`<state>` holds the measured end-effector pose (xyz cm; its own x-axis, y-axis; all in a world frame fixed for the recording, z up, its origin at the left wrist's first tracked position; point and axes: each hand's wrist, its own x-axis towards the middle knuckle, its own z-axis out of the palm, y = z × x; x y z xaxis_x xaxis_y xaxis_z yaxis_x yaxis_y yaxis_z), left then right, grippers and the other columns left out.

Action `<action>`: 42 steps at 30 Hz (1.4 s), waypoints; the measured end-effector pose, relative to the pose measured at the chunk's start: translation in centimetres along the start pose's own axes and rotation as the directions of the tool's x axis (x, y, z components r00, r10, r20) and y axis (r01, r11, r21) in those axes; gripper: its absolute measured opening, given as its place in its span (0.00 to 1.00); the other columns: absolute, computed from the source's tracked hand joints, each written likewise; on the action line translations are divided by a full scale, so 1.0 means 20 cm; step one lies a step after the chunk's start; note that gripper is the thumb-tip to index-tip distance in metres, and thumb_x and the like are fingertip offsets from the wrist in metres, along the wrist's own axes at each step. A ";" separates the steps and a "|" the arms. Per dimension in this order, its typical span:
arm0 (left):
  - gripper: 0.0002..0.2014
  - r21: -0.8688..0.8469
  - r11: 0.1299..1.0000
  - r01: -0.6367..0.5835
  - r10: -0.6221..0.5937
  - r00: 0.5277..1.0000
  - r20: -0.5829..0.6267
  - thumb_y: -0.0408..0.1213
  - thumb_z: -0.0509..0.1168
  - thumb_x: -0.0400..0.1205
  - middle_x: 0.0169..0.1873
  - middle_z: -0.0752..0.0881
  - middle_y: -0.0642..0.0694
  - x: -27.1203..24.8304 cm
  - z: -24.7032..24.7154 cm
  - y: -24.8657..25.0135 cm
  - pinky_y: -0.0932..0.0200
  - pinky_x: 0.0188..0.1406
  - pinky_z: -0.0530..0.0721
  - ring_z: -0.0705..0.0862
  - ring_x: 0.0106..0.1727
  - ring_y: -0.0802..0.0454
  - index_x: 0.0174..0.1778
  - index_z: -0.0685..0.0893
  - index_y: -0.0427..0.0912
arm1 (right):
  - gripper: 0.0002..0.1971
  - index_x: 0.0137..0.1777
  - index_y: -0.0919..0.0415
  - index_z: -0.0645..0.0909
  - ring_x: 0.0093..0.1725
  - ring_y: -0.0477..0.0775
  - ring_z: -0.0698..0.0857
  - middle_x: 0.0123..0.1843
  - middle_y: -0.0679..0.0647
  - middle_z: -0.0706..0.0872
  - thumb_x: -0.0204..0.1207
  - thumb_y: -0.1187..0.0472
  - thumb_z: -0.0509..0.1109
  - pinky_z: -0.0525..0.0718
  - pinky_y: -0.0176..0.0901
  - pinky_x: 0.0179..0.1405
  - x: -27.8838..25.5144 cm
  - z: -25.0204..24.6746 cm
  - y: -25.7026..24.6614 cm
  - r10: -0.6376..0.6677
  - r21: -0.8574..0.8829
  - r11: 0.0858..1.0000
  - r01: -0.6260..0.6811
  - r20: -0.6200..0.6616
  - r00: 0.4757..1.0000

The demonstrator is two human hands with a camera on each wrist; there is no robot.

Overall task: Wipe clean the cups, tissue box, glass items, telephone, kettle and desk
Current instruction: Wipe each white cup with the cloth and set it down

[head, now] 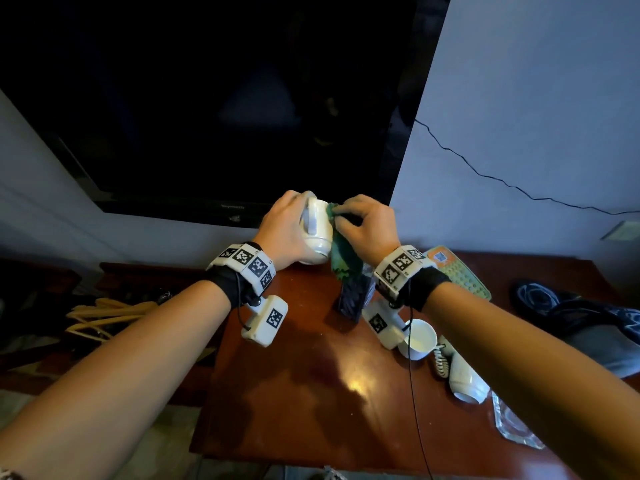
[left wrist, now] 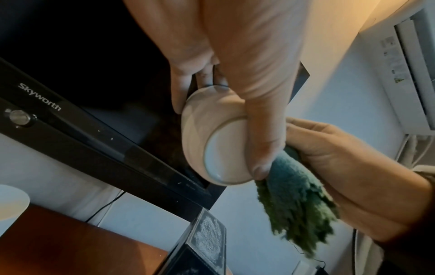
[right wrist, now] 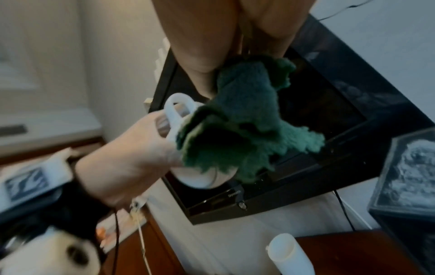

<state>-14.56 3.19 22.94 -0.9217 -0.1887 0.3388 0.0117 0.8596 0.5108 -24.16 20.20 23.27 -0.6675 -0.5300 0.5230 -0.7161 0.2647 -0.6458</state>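
Up above the far edge of the tabletop, the left hand is gripping a white cup tipped on its side — fingers curled round the body, thumb along the base rim. Just beside it, the right hand is pinching a green cloth and pressing it against the cup's wall, its loose end hanging down. Behind both, a black television is showing the word "Skyworth" on its lower frame. Below, a dark tissue box, a second white cup and the telephone are sitting along the right — the left half is lying bare.
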 end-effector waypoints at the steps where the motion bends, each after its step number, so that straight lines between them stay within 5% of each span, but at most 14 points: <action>1: 0.54 0.022 1.000 -0.001 0.001 1.000 0.002 0.50 0.86 0.55 0.68 0.75 0.43 0.00 0.00 0.00 0.44 0.66 0.79 0.75 0.70 0.42 0.78 0.73 0.38 | 0.08 0.51 0.59 0.91 0.51 0.47 0.84 0.51 0.49 0.86 0.74 0.63 0.75 0.82 0.42 0.58 -0.01 0.01 -0.02 -0.060 -0.014 0.998 0.061 0.027 0.998; 3: 0.54 0.055 0.998 0.000 0.000 1.000 0.001 0.46 0.87 0.56 0.68 0.75 0.41 0.01 0.00 0.00 0.42 0.66 0.79 0.76 0.70 0.41 0.78 0.72 0.37 | 0.08 0.51 0.60 0.91 0.53 0.47 0.83 0.53 0.52 0.87 0.75 0.62 0.74 0.80 0.36 0.57 -0.04 0.03 -0.05 -0.169 -0.040 0.984 0.173 0.092 0.981; 5: 0.54 0.058 0.998 -0.002 0.003 1.000 -0.003 0.46 0.88 0.57 0.69 0.75 0.41 0.00 0.01 0.01 0.42 0.66 0.79 0.75 0.70 0.40 0.78 0.72 0.36 | 0.08 0.52 0.61 0.91 0.53 0.47 0.84 0.53 0.52 0.87 0.75 0.63 0.74 0.81 0.37 0.58 -0.04 0.04 -0.05 -0.148 -0.027 0.988 0.150 0.060 0.987; 11: 0.54 0.027 0.999 -0.041 0.041 0.999 -0.006 0.50 0.88 0.55 0.67 0.75 0.44 -0.01 0.01 0.03 0.50 0.63 0.79 0.75 0.69 0.44 0.77 0.73 0.38 | 0.09 0.54 0.56 0.90 0.54 0.48 0.85 0.55 0.49 0.89 0.76 0.60 0.74 0.84 0.49 0.60 0.08 0.04 0.04 0.266 0.067 0.962 -0.263 -0.033 0.964; 18: 0.52 0.047 0.999 -0.017 0.016 1.000 0.003 0.42 0.88 0.56 0.69 0.76 0.41 -0.02 0.03 0.02 0.42 0.64 0.80 0.76 0.70 0.40 0.77 0.74 0.38 | 0.08 0.52 0.61 0.91 0.53 0.47 0.84 0.53 0.52 0.87 0.76 0.61 0.74 0.79 0.35 0.58 -0.09 0.07 -0.04 -0.147 -0.033 0.989 0.147 0.005 0.989; 22: 0.53 0.007 1.000 -0.022 0.022 1.000 -0.020 0.48 0.87 0.56 0.68 0.76 0.42 -0.04 0.05 0.03 0.45 0.61 0.81 0.76 0.69 0.41 0.78 0.73 0.39 | 0.07 0.52 0.58 0.91 0.51 0.46 0.84 0.51 0.50 0.89 0.76 0.60 0.75 0.77 0.33 0.53 -0.01 0.05 0.04 0.232 0.087 0.970 -0.226 -0.068 0.970; 24: 0.53 -0.050 0.998 -0.045 0.043 0.998 -0.051 0.55 0.84 0.55 0.65 0.76 0.45 -0.04 0.03 0.06 0.52 0.54 0.80 0.77 0.64 0.45 0.76 0.74 0.41 | 0.06 0.50 0.55 0.91 0.47 0.46 0.85 0.47 0.50 0.90 0.77 0.58 0.74 0.78 0.36 0.50 -0.01 0.05 0.08 0.413 0.092 0.906 -0.412 0.017 0.911; 27: 0.52 -0.094 0.991 -0.092 0.085 0.993 -0.082 0.61 0.80 0.54 0.63 0.76 0.47 0.01 -0.01 0.12 0.58 0.50 0.77 0.78 0.61 0.48 0.74 0.75 0.43 | 0.07 0.40 0.56 0.89 0.38 0.53 0.84 0.37 0.58 0.90 0.78 0.62 0.72 0.83 0.55 0.42 -0.08 0.12 0.12 0.546 0.244 0.773 -0.586 0.216 0.810; 29: 0.51 -0.088 0.992 -0.088 0.080 0.992 -0.095 0.61 0.79 0.53 0.61 0.76 0.48 0.03 -0.03 0.13 0.56 0.50 0.78 0.79 0.59 0.48 0.73 0.75 0.44 | 0.05 0.41 0.60 0.90 0.44 0.60 0.86 0.42 0.68 0.90 0.75 0.63 0.73 0.85 0.68 0.53 -0.11 0.17 0.13 0.616 0.417 0.592 -0.690 0.319 0.721; 32: 0.51 -0.096 0.995 -0.013 0.001 0.992 -0.124 0.55 0.84 0.52 0.62 0.77 0.50 0.01 -0.03 0.10 0.58 0.46 0.76 0.80 0.56 0.48 0.72 0.75 0.45 | 0.08 0.37 0.53 0.87 0.47 0.59 0.84 0.40 0.56 0.88 0.76 0.62 0.70 0.81 0.66 0.63 -0.09 0.17 0.09 0.646 0.460 0.492 -0.739 0.376 0.664; 35: 0.52 -0.100 0.992 0.082 -0.096 0.985 -0.143 0.45 0.88 0.53 0.62 0.75 0.54 -0.01 -0.02 0.07 0.60 0.44 0.71 0.79 0.55 0.48 0.74 0.73 0.46 | 0.07 0.48 0.58 0.89 0.49 0.61 0.89 0.46 0.59 0.91 0.80 0.63 0.69 0.86 0.60 0.60 -0.08 0.16 0.05 0.653 0.564 0.510 -0.649 0.236 0.719; 39: 0.49 -0.051 0.988 0.143 -0.149 0.978 -0.148 0.42 0.87 0.57 0.65 0.76 0.48 0.00 -0.02 0.06 0.57 0.45 0.70 0.78 0.59 0.42 0.74 0.72 0.44 | 0.17 0.64 0.48 0.85 0.54 0.50 0.89 0.55 0.49 0.91 0.77 0.49 0.71 0.87 0.56 0.59 -0.10 0.17 0.01 0.590 0.438 0.719 -0.539 0.026 0.807; 42: 0.43 0.015 0.990 0.138 -0.134 0.977 -0.163 0.44 0.84 0.65 0.66 0.77 0.42 0.00 0.00 0.04 0.52 0.53 0.76 0.79 0.64 0.38 0.74 0.73 0.42 | 0.19 0.68 0.47 0.83 0.60 0.44 0.86 0.61 0.46 0.88 0.78 0.48 0.69 0.84 0.48 0.63 -0.08 0.17 -0.07 0.409 0.416 0.838 -0.353 -0.049 0.911</action>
<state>-14.61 3.87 23.34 -0.8392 -0.3774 0.3915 -0.1217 0.8320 0.5413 -21.46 17.96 21.44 -0.9110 -0.3354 0.2399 -0.2792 0.0737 -0.9574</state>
